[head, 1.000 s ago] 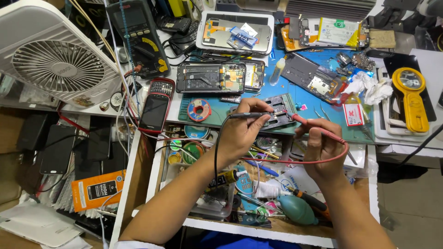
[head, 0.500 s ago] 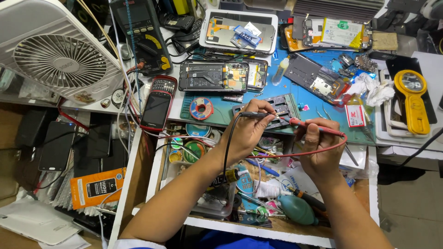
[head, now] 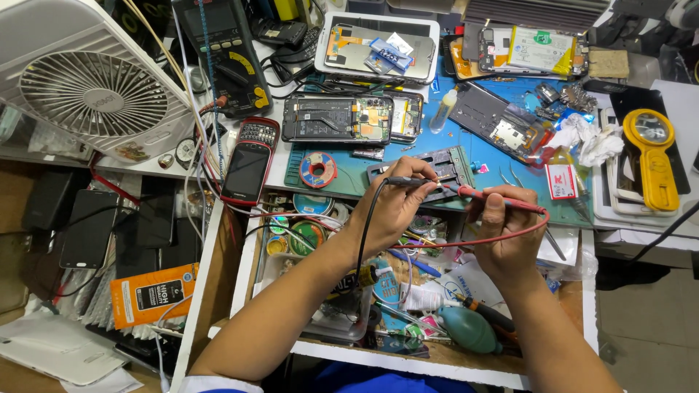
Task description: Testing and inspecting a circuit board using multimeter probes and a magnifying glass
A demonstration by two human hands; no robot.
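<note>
**Black and red probes on the board, reading under way**

Black plastic sits in your left hand (head: 393, 207): its fingers are pinched around the black probe (head: 408, 181), held nearly level with the tip pointing right. Your right hand (head: 506, 236) is closed in the same pen grip on the red probe (head: 502, 198), tip pointing left, its red lead (head: 510, 236) looping under your knuckles. Both tips meet over the small circuit board (head: 455, 177) clamped in the dark grey holder (head: 429, 164) on the blue-green work mat (head: 349, 182); whether each tip truly touches metal is too fine to make out.

As it looks, the set-up is done: the board is seated, both probes are in hand and placed. What seems left is the reading itself. The multimeter (head: 222, 54) lies at the top left of the bench, well away from your hands, beside the white fan (head: 87, 87), and its screen cannot be read.

Around you lie an opened phone (head: 335, 118) just behind the holder, a red keypad phone (head: 251, 160) at the left, and a teal air blower (head: 470, 329) in the drawer near your right wrist.
</note>
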